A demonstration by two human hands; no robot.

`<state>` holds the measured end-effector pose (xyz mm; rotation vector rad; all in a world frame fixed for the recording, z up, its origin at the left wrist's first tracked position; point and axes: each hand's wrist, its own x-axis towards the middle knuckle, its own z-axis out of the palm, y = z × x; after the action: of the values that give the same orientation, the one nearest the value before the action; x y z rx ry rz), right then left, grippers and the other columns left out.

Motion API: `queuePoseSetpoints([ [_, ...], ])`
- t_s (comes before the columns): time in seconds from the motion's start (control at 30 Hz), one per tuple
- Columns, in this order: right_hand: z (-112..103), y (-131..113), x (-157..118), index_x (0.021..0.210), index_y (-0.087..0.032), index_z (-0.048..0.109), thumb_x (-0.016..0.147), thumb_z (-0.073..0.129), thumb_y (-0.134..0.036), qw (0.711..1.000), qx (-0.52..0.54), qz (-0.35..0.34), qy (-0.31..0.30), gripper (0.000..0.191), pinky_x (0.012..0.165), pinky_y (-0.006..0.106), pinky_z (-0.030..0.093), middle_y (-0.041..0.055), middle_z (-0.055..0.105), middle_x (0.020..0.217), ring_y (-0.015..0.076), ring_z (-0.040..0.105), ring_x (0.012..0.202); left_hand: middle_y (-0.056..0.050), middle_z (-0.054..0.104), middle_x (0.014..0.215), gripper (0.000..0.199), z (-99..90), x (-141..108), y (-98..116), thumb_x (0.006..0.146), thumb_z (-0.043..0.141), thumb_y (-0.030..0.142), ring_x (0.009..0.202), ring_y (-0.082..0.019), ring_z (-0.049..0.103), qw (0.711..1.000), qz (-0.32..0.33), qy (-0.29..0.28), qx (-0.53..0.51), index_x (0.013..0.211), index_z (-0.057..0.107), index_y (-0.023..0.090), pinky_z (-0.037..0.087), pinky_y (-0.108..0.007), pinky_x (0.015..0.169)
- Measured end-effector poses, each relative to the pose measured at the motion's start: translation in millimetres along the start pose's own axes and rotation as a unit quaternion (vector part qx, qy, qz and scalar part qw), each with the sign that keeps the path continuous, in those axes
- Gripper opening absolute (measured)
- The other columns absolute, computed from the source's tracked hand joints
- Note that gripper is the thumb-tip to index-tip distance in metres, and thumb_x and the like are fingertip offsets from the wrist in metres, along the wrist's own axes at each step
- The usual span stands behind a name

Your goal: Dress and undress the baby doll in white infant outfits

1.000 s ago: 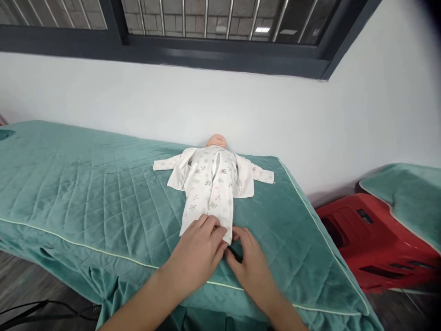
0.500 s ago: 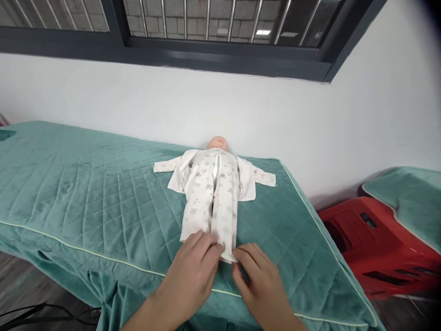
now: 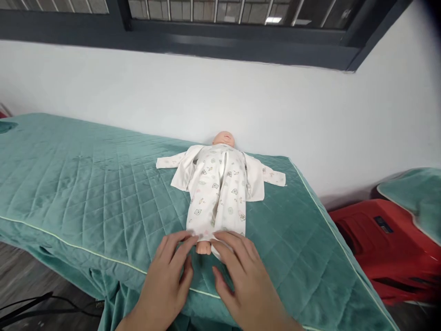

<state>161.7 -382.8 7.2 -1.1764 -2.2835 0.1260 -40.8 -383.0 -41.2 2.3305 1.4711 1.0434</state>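
A baby doll (image 3: 223, 138) lies on its back on a green quilted bed, its head towards the wall. It wears a white patterned jacket (image 3: 255, 177) spread open, sleeves stretched to both sides. White printed trousers (image 3: 217, 193) cover its body and legs. A bare doll foot (image 3: 203, 248) sticks out of the left trouser cuff; the other foot is not visible. My left hand (image 3: 168, 271) rests its fingertips at that cuff, thumb apart. Fingers of my right hand (image 3: 243, 271) lie over the right leg's cuff, partly hiding it, with the thumb spread away.
The green quilted bed cover (image 3: 113, 197) has a pale piped edge at the front. Behind it stand a white wall (image 3: 138, 96) and a dark window frame (image 3: 234, 43). A red plastic piece (image 3: 382, 243) is at the right, partly under green cloth. Black straps (image 3: 31, 305) hang lower left.
The doll's foot now shows at the left trouser cuff. My left hand has moved left from between the legs to that cuff, and my right hand has shifted left over the right cuff.
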Motion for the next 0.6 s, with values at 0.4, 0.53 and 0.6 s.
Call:
queuePoseSetpoints([
  [0.4,25.4,1.9,24.0,0.112,-0.022,0.059,0.089,0.054,-0.009,0.992,-0.064,0.095,-0.058,0.027,0.082,0.042,0.041,0.0070,0.065,0.106,0.0259,0.056,0.097,-0.006,0.062,0.104,0.020,9.9,15.4,-0.5,0.098,0.045,0.013,0.098,-0.017,0.060,0.992,-0.019,0.043,-0.114,0.112,0.055,0.023,0.053,-0.033,0.086],
  [0.53,24.2,3.2,25.7,0.094,-0.023,0.060,0.092,0.054,-0.012,0.992,-0.037,0.103,-0.055,0.012,0.080,0.040,0.038,0.0037,0.065,0.096,0.0239,0.054,0.091,-0.005,0.061,0.104,0.023,4.4,12.4,7.5,0.097,0.044,0.009,0.097,-0.015,0.059,0.990,0.010,0.032,-0.140,0.111,0.054,0.024,0.052,-0.028,0.086],
  [0.6,20.5,1.8,24.5,0.091,-0.023,0.059,0.092,0.052,-0.011,0.995,-0.014,0.088,-0.041,0.014,0.081,0.039,0.038,0.0023,0.064,0.095,0.0225,0.054,0.091,-0.005,0.061,0.104,0.024,1.3,10.6,9.7,0.096,0.044,0.008,0.098,-0.014,0.059,0.989,0.015,0.041,-0.139,0.112,0.053,0.024,0.051,-0.027,0.087],
])
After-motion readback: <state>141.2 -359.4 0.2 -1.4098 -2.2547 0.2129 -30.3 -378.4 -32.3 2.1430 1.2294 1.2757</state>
